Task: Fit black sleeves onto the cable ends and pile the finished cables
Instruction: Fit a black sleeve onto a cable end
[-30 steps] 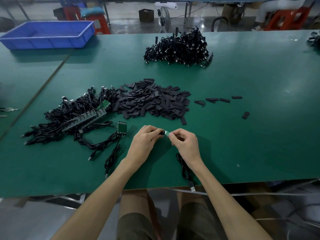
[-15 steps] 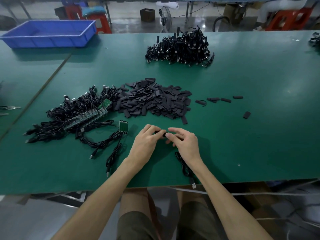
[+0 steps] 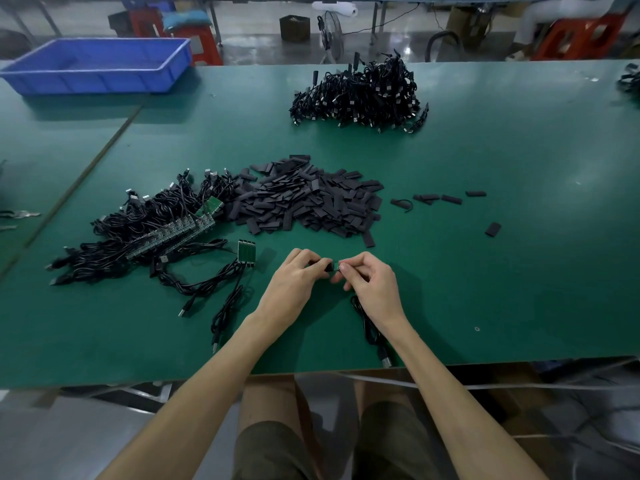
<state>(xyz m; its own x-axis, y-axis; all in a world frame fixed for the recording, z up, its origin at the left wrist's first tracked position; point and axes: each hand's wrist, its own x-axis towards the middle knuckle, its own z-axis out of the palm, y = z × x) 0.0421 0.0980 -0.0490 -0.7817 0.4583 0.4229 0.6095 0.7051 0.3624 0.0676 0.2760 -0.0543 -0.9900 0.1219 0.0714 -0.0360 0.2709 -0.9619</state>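
Black sleeve [image 3: 328, 266] and a small green cable end [image 3: 336, 265] meet between the fingertips, mostly hidden, so how far the sleeve is on seems unclear. The left hand [image 3: 294, 282] pinches the sleeve; the right hand [image 3: 372, 284] pinches the cable end, its cable [image 3: 370, 327] trailing under the wrist to the desk [image 3: 519, 271] edge. Both grips hover just above the desk, near the loose sleeve heap [image 3: 308, 199].

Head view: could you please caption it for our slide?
Left hand and right hand fit a black sleeve onto a cable end.
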